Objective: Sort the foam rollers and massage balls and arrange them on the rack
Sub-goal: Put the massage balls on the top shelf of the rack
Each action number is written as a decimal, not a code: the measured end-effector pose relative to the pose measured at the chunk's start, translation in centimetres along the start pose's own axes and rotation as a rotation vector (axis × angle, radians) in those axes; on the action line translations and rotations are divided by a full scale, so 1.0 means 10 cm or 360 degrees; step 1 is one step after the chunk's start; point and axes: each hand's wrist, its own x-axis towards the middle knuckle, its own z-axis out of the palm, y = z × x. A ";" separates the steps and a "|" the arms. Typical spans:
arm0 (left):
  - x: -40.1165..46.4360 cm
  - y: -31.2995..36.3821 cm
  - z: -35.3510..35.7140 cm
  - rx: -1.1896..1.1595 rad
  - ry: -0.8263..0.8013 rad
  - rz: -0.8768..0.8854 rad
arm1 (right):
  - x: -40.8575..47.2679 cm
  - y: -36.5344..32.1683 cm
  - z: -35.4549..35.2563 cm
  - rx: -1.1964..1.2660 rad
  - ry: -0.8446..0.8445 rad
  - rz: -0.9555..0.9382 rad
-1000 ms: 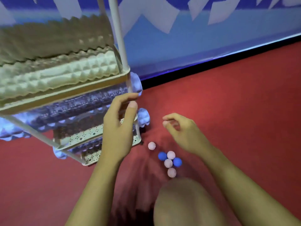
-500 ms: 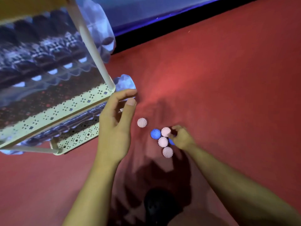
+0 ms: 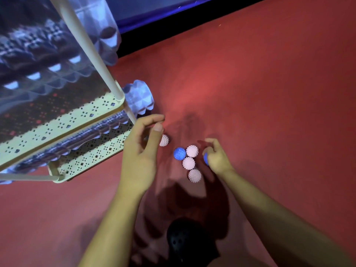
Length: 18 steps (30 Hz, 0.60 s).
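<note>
Massage balls (image 3: 188, 162) cluster just left of my right hand (image 3: 216, 158), which curls round a blue ball (image 3: 205, 158); my left hand (image 3: 141, 149), loosely open and empty, hovers beside the lone pink ball (image 3: 164, 140).

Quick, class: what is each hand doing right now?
Left hand: open, fingers loosely curled, holding nothing.
Right hand: closed around a small blue spiky massage ball.
</note>
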 end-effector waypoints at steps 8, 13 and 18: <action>0.01 -0.21 0.06 0.0028 -0.0023 -0.0102 | 0.25 -0.17 0.07 -0.0984 -0.0486 -0.0071; 0.09 -0.52 0.12 0.0039 -0.0041 -0.0223 | 0.31 -0.02 0.19 -0.0662 -0.0379 -0.0054; 0.18 -1.10 0.29 0.0182 -0.0105 -0.0311 | 0.17 -0.19 0.25 0.0048 -0.0145 0.0207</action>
